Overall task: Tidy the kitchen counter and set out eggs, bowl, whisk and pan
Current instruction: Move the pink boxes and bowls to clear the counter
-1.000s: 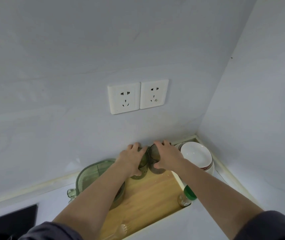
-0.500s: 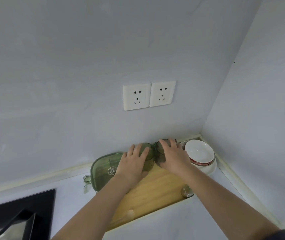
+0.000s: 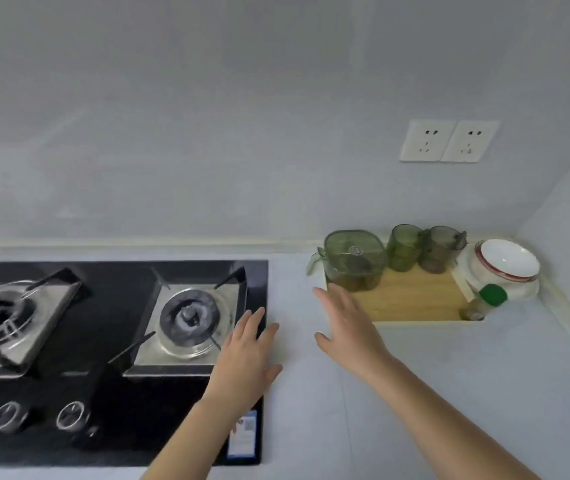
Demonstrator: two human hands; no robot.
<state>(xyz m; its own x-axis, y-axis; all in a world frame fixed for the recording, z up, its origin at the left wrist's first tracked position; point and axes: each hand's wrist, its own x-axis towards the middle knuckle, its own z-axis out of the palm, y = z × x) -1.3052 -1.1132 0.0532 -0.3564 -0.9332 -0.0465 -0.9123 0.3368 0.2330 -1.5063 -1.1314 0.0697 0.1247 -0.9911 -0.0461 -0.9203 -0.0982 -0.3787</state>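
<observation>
1. Now that both hands have let go of the green glasses [image 3: 405,248], the pair stands side by side at the back of the wooden board [image 3: 411,299], right of centre. They are between a lidded green container [image 3: 354,259] and the stack of white bowls [image 3: 505,263] in the far right corner.
2. The left hand [image 3: 245,358] hovers flat, fingers straight and holding nothing, over the right edge of the gas hob [image 3: 103,341] at lower centre. The right hand [image 3: 349,327] is likewise spread and empty, over the counter [image 3: 449,393] just beside the board's near left corner.
3. The view has swung left: the hob, a sliver at lower left half a second ago, now fills the left half.
4. The glass tidying looks done. The bowls are within reach but not yet set out, and no eggs, whisk or pan are in view, so fetching those likely comes next.
</observation>
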